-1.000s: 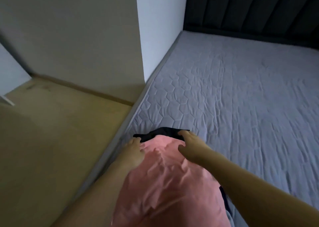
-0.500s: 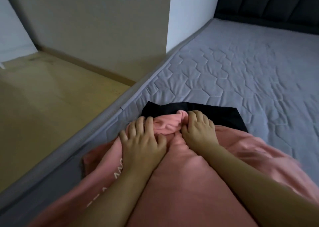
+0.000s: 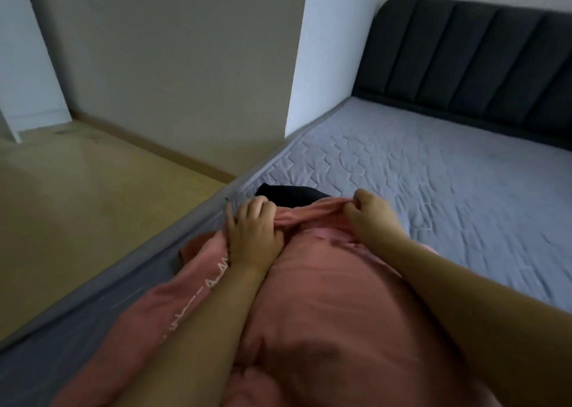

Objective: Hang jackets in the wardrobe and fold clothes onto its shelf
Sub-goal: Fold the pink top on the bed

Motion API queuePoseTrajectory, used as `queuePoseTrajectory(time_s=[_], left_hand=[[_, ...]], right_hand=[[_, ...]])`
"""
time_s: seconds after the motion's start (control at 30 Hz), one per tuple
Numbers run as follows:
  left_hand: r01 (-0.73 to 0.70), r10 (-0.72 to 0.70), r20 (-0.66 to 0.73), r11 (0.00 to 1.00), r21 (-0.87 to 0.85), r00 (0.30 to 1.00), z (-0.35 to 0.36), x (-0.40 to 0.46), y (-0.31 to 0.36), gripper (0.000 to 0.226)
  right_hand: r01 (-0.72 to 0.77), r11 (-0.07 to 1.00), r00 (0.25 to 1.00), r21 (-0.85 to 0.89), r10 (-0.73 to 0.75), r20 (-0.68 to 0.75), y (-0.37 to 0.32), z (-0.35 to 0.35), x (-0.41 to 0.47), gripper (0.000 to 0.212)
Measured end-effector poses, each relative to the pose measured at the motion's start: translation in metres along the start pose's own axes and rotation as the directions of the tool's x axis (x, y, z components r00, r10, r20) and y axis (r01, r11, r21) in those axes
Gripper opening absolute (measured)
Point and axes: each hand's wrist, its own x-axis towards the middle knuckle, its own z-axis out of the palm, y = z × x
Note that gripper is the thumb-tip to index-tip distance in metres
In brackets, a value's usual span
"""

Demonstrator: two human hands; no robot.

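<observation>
A pink garment (image 3: 325,307) with white lettering on its left side lies on the grey mattress (image 3: 433,174), spreading toward me. Its far edge is bunched up. My left hand (image 3: 252,230) grips that edge on the left with curled fingers. My right hand (image 3: 370,213) pinches the same edge on the right. A black garment (image 3: 291,194) lies just beyond the pink one, partly covered by it.
The dark padded headboard (image 3: 464,60) stands at the far right. A beige panel (image 3: 185,66) rises left of the bed, with a white wall (image 3: 328,35) behind it. Wooden floor (image 3: 77,205) runs along the bed's left edge.
My hands have moved apart along the pink garment's bunched far edge, the right one sliding right. The view has tilted up, bringing the headboard into sight.
</observation>
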Motion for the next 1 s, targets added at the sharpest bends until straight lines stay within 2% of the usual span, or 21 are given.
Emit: queuePoseTrajectory(time_s=[0.1,0.2,0.3,0.37,0.47,0.5,0.57,0.63,0.73,0.83,0.9,1.0], left_hand=[[0.017,-0.023,-0.079,0.997,-0.081,0.997,-0.044,0.001,0.018,0.014],[-0.043,0.023,-0.122,0.986,-0.162,0.992,-0.096,0.010,0.047,0.015],[-0.124,0.094,-0.187,0.980,-0.155,0.978,-0.141,0.018,0.091,0.018],[-0.139,0.121,-0.202,0.988,-0.074,0.972,-0.162,0.021,0.127,0.019],[-0.081,0.121,-0.182,0.973,0.215,0.976,-0.178,0.021,0.196,0.019],[-0.096,0.139,-0.159,0.964,0.249,0.978,-0.180,0.020,0.224,0.020],[-0.125,0.145,-0.097,0.975,0.185,0.985,-0.184,0.016,0.286,0.023],[-0.163,0.169,-0.093,0.984,0.072,0.981,-0.184,0.013,0.349,0.025],[-0.252,0.238,-0.138,0.963,-0.096,0.961,-0.173,0.008,0.454,0.031],[-0.347,0.310,-0.173,0.897,-0.272,0.935,-0.147,-0.001,0.563,0.032],[-0.391,0.350,-0.175,0.844,-0.368,0.920,-0.118,-0.014,0.633,0.031],[-0.441,0.445,-0.110,0.767,-0.466,0.889,-0.049,-0.048,0.725,0.028]], right_hand=[[-0.062,0.973,0.990,0.222,0.089,-0.113,-0.008,-0.050,-0.019,0.023],[-0.029,0.961,0.967,0.275,0.097,-0.236,-0.007,-0.105,-0.035,0.020],[0.013,0.963,0.951,0.268,0.071,-0.300,0.004,-0.153,-0.052,0.020],[0.055,0.973,0.942,0.225,0.025,-0.336,0.015,-0.186,-0.063,0.026],[0.048,0.981,0.936,0.186,0.021,-0.352,0.046,-0.244,-0.082,0.030],[0.032,0.978,0.938,0.205,0.042,-0.345,0.060,-0.265,-0.087,0.029],[-0.003,0.955,0.941,0.295,0.103,-0.323,0.090,-0.310,-0.099,0.028],[-0.041,0.892,0.937,0.451,0.191,-0.293,0.123,-0.356,-0.114,0.028],[-0.101,0.708,0.921,0.699,0.332,-0.203,0.189,-0.423,-0.139,0.025],[-0.160,0.555,0.897,0.816,0.427,-0.115,0.270,-0.476,-0.167,0.020],[-0.176,0.500,0.850,0.848,0.512,-0.126,0.332,-0.500,-0.183,0.017],[-0.177,0.468,0.727,0.866,0.655,-0.206,0.430,-0.513,-0.209,0.016]])
